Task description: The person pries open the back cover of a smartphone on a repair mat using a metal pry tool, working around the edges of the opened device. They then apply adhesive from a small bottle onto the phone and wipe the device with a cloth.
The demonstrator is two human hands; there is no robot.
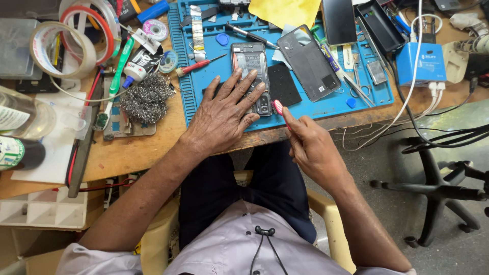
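My left hand (224, 114) lies flat with fingers spread on an opened phone (250, 63), pinning it to the blue work mat (326, 104). The phone's back is off and its insides show. My right hand (311, 145) is closed around a thin pink-tipped tool (278, 108), whose tip sits just right of the phone's lower corner by the camera. A dark phone back cover (307, 62) lies on the mat to the right, with a black square pad (283, 84) between it and the phone.
A red screwdriver (201, 65), tweezers (356, 89) and small parts lie on the mat. Left of it are a steel wool wad (146, 98), tape rolls (63, 48), a glue tube (137, 66) and bottles (20, 153). A blue box (420, 62) with cables stands right; an office-chair base (438, 191) is on the floor.
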